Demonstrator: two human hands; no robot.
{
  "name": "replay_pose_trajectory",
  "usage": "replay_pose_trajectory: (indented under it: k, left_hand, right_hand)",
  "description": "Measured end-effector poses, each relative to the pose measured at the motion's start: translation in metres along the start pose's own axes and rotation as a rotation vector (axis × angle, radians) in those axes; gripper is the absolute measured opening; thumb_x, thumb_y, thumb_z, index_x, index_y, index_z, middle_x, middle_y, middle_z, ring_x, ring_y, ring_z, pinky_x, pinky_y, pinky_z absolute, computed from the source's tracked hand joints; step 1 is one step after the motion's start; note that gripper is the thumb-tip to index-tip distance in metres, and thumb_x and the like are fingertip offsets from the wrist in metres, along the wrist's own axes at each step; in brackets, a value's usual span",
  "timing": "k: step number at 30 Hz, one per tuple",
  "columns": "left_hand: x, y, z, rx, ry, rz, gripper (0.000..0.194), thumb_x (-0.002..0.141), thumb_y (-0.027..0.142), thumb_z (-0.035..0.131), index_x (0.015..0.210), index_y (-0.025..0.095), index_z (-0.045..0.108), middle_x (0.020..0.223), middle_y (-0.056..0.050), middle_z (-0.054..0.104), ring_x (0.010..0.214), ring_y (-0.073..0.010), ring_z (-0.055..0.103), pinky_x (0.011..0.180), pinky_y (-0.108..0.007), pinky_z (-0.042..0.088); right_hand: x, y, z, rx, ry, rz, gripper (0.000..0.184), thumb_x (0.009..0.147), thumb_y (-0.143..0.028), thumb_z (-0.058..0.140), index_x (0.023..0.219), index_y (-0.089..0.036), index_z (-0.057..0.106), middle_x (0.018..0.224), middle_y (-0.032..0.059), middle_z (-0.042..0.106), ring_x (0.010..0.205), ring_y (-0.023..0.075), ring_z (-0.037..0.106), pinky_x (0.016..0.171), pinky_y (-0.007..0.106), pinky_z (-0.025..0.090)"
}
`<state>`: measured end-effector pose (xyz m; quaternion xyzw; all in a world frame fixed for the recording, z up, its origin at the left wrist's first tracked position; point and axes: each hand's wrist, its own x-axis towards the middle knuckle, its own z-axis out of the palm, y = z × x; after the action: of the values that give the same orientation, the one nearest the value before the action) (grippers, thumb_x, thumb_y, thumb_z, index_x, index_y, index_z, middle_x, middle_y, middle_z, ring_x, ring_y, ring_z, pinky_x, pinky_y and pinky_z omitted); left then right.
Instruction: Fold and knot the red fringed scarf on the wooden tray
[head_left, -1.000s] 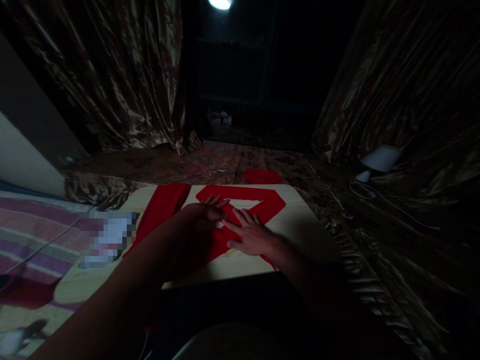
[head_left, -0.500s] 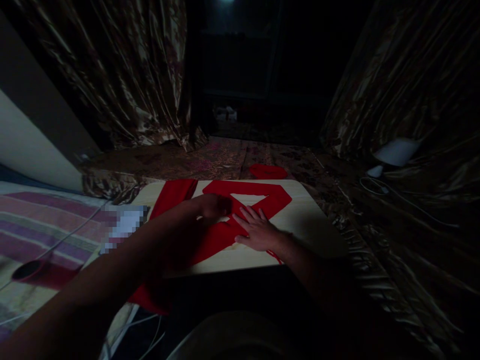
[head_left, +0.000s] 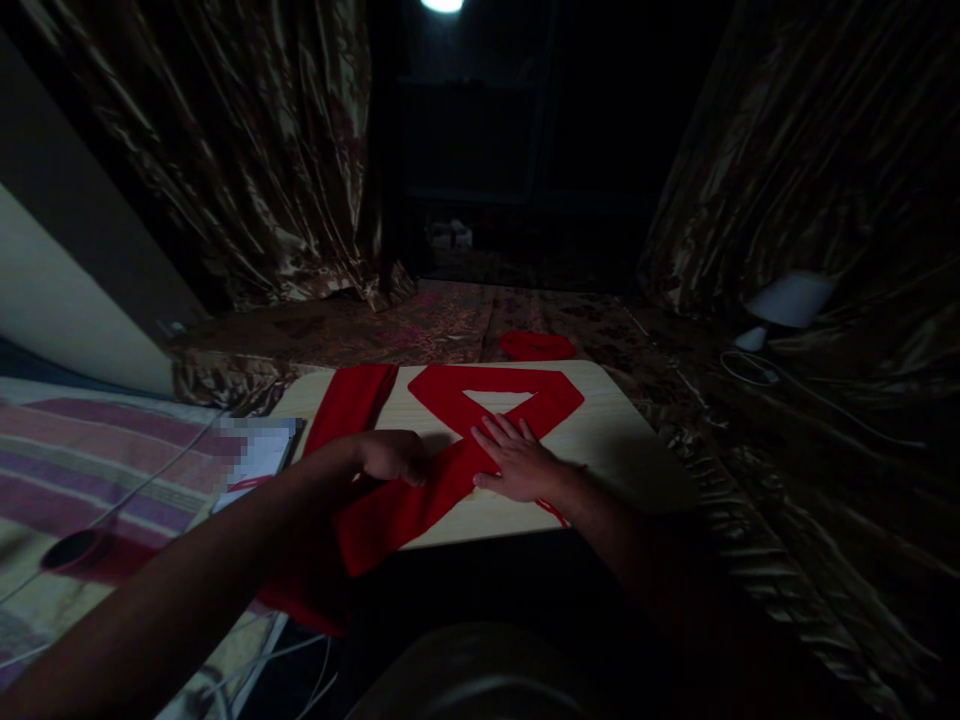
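Head: left hand [head_left: 391, 456] now farther left

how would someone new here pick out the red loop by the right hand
Find the pale wooden table at the centre of the picture. On its far half, the red loop lies flat, its near end by the spread right hand. Unlike the straighter red strip to its left, it frames a small triangle of bare wood.

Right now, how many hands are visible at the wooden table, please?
2: the left hand, at the lower-left stretch of the red fabric band; the right hand, spread out at the band's crossing.
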<state>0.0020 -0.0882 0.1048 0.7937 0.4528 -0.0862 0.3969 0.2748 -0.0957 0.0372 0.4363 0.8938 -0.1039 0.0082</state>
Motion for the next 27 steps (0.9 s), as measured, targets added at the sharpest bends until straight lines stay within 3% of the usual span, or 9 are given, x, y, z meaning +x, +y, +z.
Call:
replay_pose_trajectory:
  k: [4,7,9,14,19,23,27]
  left_hand:
    - [-0.002,-0.011,0.004,-0.182,0.082,0.048,0.032,0.073,0.046,0.070,0.084,0.017,0.075,0.077,-0.002,0.072,0.069,-0.0174,0.056,0.065,-0.025,0.041]
    - [-0.005,-0.016,0.007,-0.404,0.140,0.054,0.044,0.070,0.050,0.076,0.099,0.017,0.074,0.100,-0.006,0.076,0.089,-0.0219,0.064,0.080,-0.027,0.047]
    - [-0.011,-0.016,0.009,-0.522,0.130,0.060,0.049,0.067,0.050,0.081,0.103,0.017,0.073,0.105,-0.007,0.076,0.094,-0.0224,0.065,0.086,-0.028,0.049]
    - [-0.029,-0.015,0.010,-0.689,-0.073,0.099,0.053,0.061,0.040,0.089,0.107,0.019,0.075,0.105,-0.005,0.077,0.095,-0.0222,0.069,0.087,-0.029,0.053]
    - [-0.038,-0.027,0.018,-0.771,-0.246,0.138,0.040,0.060,0.039,0.089,0.089,0.015,0.077,0.082,-0.006,0.076,0.072,-0.0190,0.068,0.068,-0.025,0.054]
    - [-0.043,-0.024,0.016,-0.930,-0.135,0.220,0.035,0.062,0.037,0.088,0.085,0.014,0.075,0.077,-0.006,0.075,0.066,-0.0162,0.067,0.065,-0.023,0.054]
    - [-0.049,-0.007,0.005,-1.061,-0.034,0.281,0.041,0.063,0.033,0.087,0.097,0.014,0.075,0.085,-0.009,0.076,0.073,-0.0197,0.071,0.071,-0.027,0.057]
  right_hand:
    - [0.000,0.000,-0.001,0.000,-0.012,0.000,0.097,0.090,-0.081,0.033,0.164,-0.023,0.008,0.170,0.0106,-0.001,0.156,0.0339,-0.004,0.121,0.062,0.001]
    - [0.000,-0.001,-0.001,0.005,-0.007,-0.002,0.101,0.088,-0.082,0.034,0.164,-0.021,0.008,0.170,0.0110,-0.001,0.156,0.0345,-0.004,0.121,0.063,0.001]
    - [0.000,-0.001,-0.001,0.006,-0.004,-0.004,0.104,0.086,-0.084,0.034,0.164,-0.020,0.008,0.170,0.0114,-0.002,0.156,0.0345,-0.004,0.121,0.063,0.001]
    - [0.001,-0.001,-0.001,0.009,-0.015,-0.007,0.108,0.084,-0.086,0.037,0.164,-0.020,0.007,0.170,0.0112,-0.002,0.156,0.0345,-0.005,0.121,0.063,0.000]
    - [0.001,0.000,0.000,0.010,-0.008,-0.004,0.109,0.083,-0.086,0.039,0.164,-0.020,0.007,0.170,0.0118,-0.001,0.156,0.0352,-0.005,0.121,0.063,0.001]
    - [0.001,0.000,0.001,0.006,0.002,-0.013,0.107,0.085,-0.083,0.039,0.164,-0.017,0.007,0.170,0.0123,0.000,0.156,0.0342,-0.004,0.121,0.063,0.001]
    - [0.001,0.001,0.002,0.018,0.017,-0.020,0.109,0.084,-0.083,0.042,0.164,-0.016,0.010,0.170,0.0139,0.001,0.156,0.0357,-0.003,0.121,0.063,0.003]
